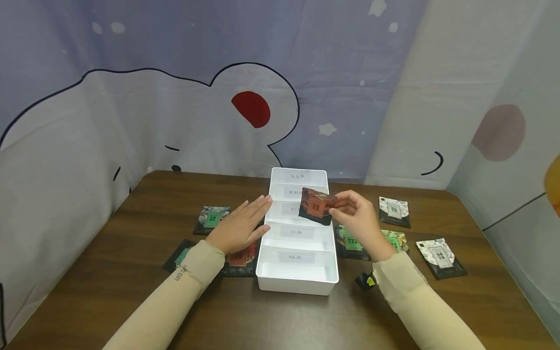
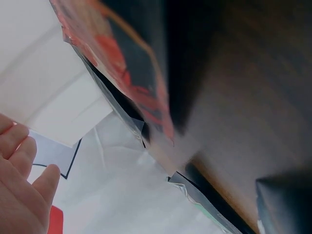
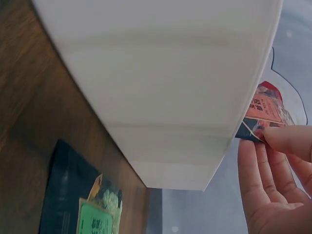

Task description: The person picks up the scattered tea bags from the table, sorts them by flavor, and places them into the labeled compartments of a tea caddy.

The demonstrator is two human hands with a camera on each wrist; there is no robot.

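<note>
I see the red tea packet (image 1: 318, 206) held above the white divided tray (image 1: 297, 279), over its middle compartments, at the tips of my right hand (image 1: 356, 218). The compartment labels are too small for me to read. My right fingertips pinch the packet's edge; my left hand (image 1: 240, 227) lies flat, fingers straight, against the tray's left wall.

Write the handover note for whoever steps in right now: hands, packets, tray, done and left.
Right hand: pinches a red packet above the white tray, over its middle compartments.
Left hand: flat, fingers straight, against the tray's left wall.
Done: nothing shows in the compartments that can be seen.
Left: the red packet in the grip, plus packets lying on the table both sides of the tray, such as the green packet on the left.
</note>
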